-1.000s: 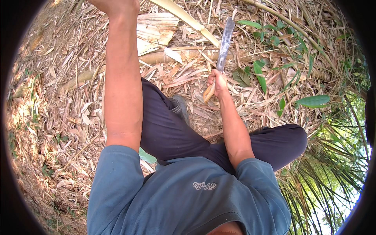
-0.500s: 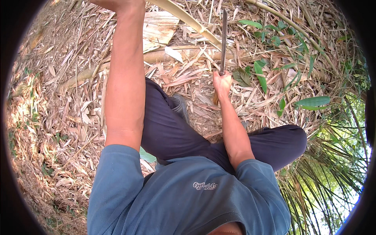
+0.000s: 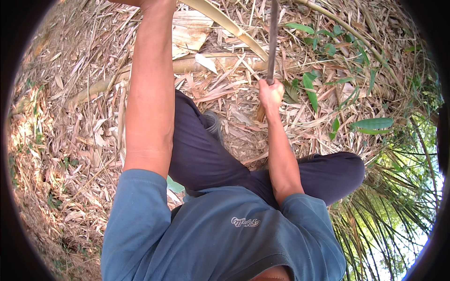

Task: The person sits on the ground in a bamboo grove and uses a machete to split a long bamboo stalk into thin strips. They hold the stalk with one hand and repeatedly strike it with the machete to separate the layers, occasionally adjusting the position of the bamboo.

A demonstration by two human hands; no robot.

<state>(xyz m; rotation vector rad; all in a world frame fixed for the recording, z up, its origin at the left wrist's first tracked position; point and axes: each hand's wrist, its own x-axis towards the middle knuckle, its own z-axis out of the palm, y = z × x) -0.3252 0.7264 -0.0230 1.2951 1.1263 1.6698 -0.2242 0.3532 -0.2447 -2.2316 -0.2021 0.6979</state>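
My right hand (image 3: 271, 94) is closed around the handle of a machete (image 3: 273, 44). Its dark, narrow blade points away from me, and a bit of wooden handle shows below the fist. A pale split bamboo strip (image 3: 230, 26) slants from the top edge down to the right, its lower end beside the blade; whether they touch I cannot tell. My left arm reaches far forward, and only the wrist and a sliver of my left hand (image 3: 154, 3) show at the top edge, near the strip. Its fingers are out of the picture.
A bamboo pole (image 3: 197, 64) lies across the ground ahead, with a broad dry husk (image 3: 190, 33) behind it. Dry leaves (image 3: 93, 136) cover the ground. Green leafy shoots (image 3: 310, 89) and a thin curved stem (image 3: 358, 35) are at the right. My bent legs (image 3: 211, 154) are close below.
The machete and my right hand have shifted slightly right, with the blade now reaching the top edge. My left arm and the bamboo strip have barely moved.
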